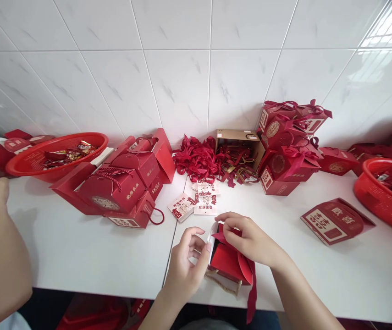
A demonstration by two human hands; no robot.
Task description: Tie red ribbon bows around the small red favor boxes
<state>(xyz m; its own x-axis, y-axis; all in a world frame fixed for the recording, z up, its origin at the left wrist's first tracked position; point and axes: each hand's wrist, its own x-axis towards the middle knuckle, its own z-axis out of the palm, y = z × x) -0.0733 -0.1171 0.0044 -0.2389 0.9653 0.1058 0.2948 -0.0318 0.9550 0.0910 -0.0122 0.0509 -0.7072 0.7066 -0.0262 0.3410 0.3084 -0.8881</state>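
A small red gift box (228, 261) with a twisted cord handle (225, 284) lies at the table's front edge. My left hand (189, 263) is at its left side, fingers curled and the thumb pressing a flap whose white inner face (212, 243) shows. From the right, my right hand (245, 236) reaches over the top, its fingertips closed on a dark red ribbon (218, 237). One ribbon end hangs down past the box's right side. My fingers hide part of the box top.
Red gift boxes (113, 188) are stacked left, ribboned ones (287, 167) right. A ribbon pile (197, 158), a cardboard box (239, 134) and printed cards (182, 207) lie ahead. Red baskets (20, 167) stand at both sides. One box (336, 222) sits right. Another person's arm (1, 247) is left.
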